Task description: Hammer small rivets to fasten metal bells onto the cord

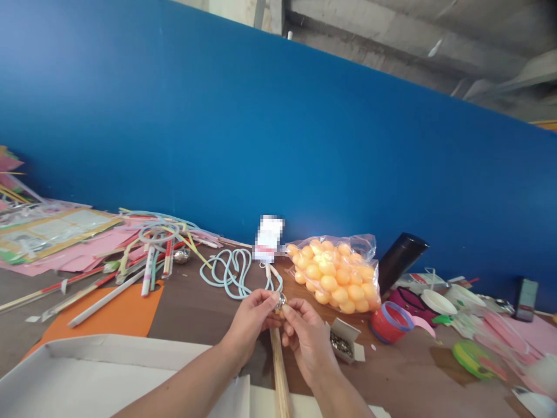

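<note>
1. Shiny piece (281, 301): small, held up between the two hands over the middle of the surface (187, 313), too covered to make out in full.
2. Done, as far as it shows: the piece is in hand, and both hands are at work on it together. My judgement is that this is the middle of a fiddly step, neither its start nor its finish.
3. Left, as I judge it: the piece is not yet let go or set down. Whether it is joined to anything is hidden by the fingers.
4. Left hand (250, 319): thumb and fingers closed on the piece from its left side, the thumb reaching over it.
5. Right hand (308, 337): thumb and fingers pinched together at the piece's right, lower edge.
6. Piece and fingers: it sits right at the fingertips, in the narrow space where the hands meet, with only a bit of its upper part bare.
7. Stick (279, 371): runs from beneath the hands toward the wearer; its far end is hidden, so I cannot tell whether it touches the piece.
8. Nearby: cord (238, 298) beyond the left hand, and an open box (347, 330) of metal bits (342, 343) just beside the right.
</note>
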A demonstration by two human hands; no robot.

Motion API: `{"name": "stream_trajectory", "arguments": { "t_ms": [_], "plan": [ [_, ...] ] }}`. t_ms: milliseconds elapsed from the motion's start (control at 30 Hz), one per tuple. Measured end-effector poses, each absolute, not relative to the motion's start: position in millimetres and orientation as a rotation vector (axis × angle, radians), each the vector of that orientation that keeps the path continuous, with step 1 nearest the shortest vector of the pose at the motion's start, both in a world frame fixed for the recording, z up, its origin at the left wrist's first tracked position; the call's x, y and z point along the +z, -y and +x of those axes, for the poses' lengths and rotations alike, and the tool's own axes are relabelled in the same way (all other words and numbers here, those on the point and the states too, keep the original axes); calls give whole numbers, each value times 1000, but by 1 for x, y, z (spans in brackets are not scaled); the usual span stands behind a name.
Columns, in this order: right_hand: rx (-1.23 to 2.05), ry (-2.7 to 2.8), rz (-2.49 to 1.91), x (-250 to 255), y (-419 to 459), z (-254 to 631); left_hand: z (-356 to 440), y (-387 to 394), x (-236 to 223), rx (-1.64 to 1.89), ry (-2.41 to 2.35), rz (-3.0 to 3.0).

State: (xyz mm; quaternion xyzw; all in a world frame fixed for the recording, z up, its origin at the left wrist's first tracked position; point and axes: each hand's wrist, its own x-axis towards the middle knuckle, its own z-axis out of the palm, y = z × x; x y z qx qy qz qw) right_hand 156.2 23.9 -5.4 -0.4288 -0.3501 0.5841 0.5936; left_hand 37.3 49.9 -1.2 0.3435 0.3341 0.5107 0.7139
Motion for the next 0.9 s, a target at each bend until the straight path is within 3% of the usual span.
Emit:
{"name": "stream_trajectory", "arguments": {
  "t_ms": [733,900],
  "plan": [
    [1220,975,-1104,0,-26,160,38,-51,-2,1073,-657,649],
    [899,1442,-1512,20,-4,168,37,-58,-6,1123,-692,499]
  ]
}}
